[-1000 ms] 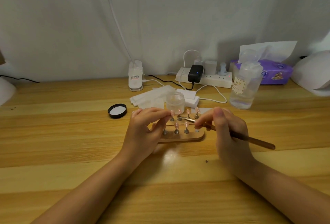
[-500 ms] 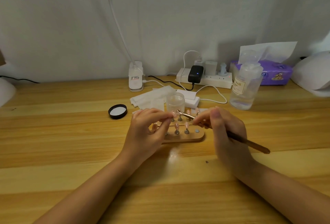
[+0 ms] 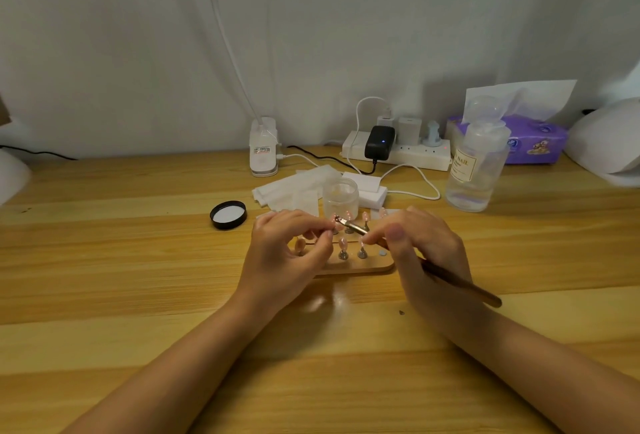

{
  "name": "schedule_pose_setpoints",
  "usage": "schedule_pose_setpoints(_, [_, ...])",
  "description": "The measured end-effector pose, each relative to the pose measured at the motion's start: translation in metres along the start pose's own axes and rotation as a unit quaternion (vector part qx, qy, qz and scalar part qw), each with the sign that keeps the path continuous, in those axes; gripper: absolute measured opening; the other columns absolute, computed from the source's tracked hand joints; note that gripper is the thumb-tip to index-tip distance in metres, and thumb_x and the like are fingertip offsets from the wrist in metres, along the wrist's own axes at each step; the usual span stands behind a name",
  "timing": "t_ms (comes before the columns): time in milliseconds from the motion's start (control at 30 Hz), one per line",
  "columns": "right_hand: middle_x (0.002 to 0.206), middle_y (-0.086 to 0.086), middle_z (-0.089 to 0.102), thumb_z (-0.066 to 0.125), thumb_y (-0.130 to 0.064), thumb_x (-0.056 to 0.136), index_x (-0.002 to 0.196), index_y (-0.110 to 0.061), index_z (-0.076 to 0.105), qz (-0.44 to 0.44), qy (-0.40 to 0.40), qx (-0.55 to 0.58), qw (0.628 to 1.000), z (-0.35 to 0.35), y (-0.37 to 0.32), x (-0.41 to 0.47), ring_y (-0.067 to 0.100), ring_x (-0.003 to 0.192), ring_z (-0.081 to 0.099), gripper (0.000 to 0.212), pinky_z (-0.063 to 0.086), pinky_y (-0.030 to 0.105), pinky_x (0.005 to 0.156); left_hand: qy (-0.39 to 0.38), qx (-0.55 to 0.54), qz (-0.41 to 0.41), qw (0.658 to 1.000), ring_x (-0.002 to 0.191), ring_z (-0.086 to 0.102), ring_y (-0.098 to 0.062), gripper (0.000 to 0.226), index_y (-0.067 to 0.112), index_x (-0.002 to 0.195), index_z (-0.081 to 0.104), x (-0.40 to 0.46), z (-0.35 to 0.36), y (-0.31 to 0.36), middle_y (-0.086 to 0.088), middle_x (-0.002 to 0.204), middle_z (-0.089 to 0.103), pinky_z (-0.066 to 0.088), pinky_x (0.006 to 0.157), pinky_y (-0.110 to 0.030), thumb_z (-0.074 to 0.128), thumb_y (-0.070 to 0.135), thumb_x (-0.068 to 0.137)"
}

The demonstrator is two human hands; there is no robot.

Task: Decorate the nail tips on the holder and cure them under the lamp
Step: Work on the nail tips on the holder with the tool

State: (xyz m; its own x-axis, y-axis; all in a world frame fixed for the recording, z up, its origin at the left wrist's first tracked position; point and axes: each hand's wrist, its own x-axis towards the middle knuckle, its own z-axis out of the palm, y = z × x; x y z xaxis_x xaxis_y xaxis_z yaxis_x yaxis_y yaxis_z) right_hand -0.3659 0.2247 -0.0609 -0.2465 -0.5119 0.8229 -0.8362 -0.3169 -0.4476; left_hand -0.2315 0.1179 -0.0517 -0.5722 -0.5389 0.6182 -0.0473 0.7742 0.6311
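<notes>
A wooden nail-tip holder (image 3: 360,265) lies on the table in front of me, with several pink nail tips (image 3: 343,244) standing on metal pegs. My left hand (image 3: 289,253) pinches one nail tip on its peg at the holder's back left. My right hand (image 3: 427,253) grips a thin brown brush (image 3: 460,286) like a pen. The brush's metal end (image 3: 348,225) touches the pinched tip. A white curing lamp (image 3: 609,143) shows partly at the far right edge.
Behind the holder stand an open clear jar (image 3: 341,196), white wipes (image 3: 294,188) and a white box. A black lid (image 3: 228,214) lies to the left. A clear liquid bottle (image 3: 476,170), purple tissue pack (image 3: 533,139), power strip (image 3: 398,151) with cables and desk-lamp base (image 3: 264,148) line the back.
The brush tip has moved left and away, from the holder's middle to the nail tip pinched by my left hand. The left hand has stayed in place.
</notes>
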Motion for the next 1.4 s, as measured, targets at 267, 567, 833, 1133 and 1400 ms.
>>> schedule_pose_setpoints(267, [0.068,-0.015,0.055,0.031,-0.030,0.097,0.071,-0.020,0.061,0.002,0.030,0.010,0.999,-0.0041,0.0020,-0.0002,-0.003,0.071,0.051,0.042,0.039,0.023,0.071,0.000,-0.002,-0.005,1.000,0.071,0.058,-0.005,0.013,0.015,0.082,0.072,0.0006,-0.0009,0.0015,0.013,0.075,0.065,0.043,0.081,-0.054,0.063,0.020,0.074])
schedule_pose_setpoints(567, [0.066,-0.016,0.055,0.031,-0.028,0.097,0.066,-0.020,0.061,0.000,0.044,0.018,0.999,-0.0060,0.0017,-0.0010,-0.002,0.068,0.052,0.044,0.039,0.030,0.070,0.019,0.052,0.013,0.998,0.080,0.059,-0.006,0.012,0.018,0.083,0.072,-0.0002,0.0006,-0.0001,0.012,0.079,0.065,0.035,0.088,-0.040,0.066,0.021,0.073])
schedule_pose_setpoints(833, [0.065,-0.011,0.058,0.027,-0.037,0.099,0.068,-0.013,0.066,-0.015,0.011,-0.029,0.999,-0.0008,0.0025,-0.0014,-0.001,0.071,0.051,0.055,0.038,0.028,0.072,0.009,0.092,0.026,0.995,0.078,0.058,-0.010,0.011,0.017,0.079,0.072,-0.0006,0.0009,0.0018,0.008,0.076,0.068,0.029,0.085,-0.028,0.066,0.023,0.071])
schedule_pose_setpoints(1133, [0.073,-0.012,0.059,0.028,-0.035,0.098,0.076,-0.015,0.067,-0.012,0.010,-0.023,1.000,0.0003,0.0030,-0.0006,0.001,0.076,0.053,0.049,0.038,0.027,0.074,0.012,0.089,0.022,0.996,0.080,0.054,-0.004,0.011,0.018,0.080,0.072,-0.0002,0.0009,0.0011,0.010,0.077,0.067,0.028,0.088,-0.027,0.066,0.023,0.072])
schedule_pose_setpoints(1400, [0.065,-0.013,0.059,0.032,-0.023,0.095,0.068,-0.021,0.060,0.019,0.039,0.031,0.999,-0.0046,0.0002,-0.0015,-0.005,0.069,0.053,0.040,0.038,0.024,0.073,0.014,0.084,0.029,0.996,0.081,0.052,-0.002,0.010,0.019,0.080,0.072,0.0000,0.0011,0.0006,0.013,0.077,0.064,0.029,0.085,-0.029,0.066,0.022,0.072])
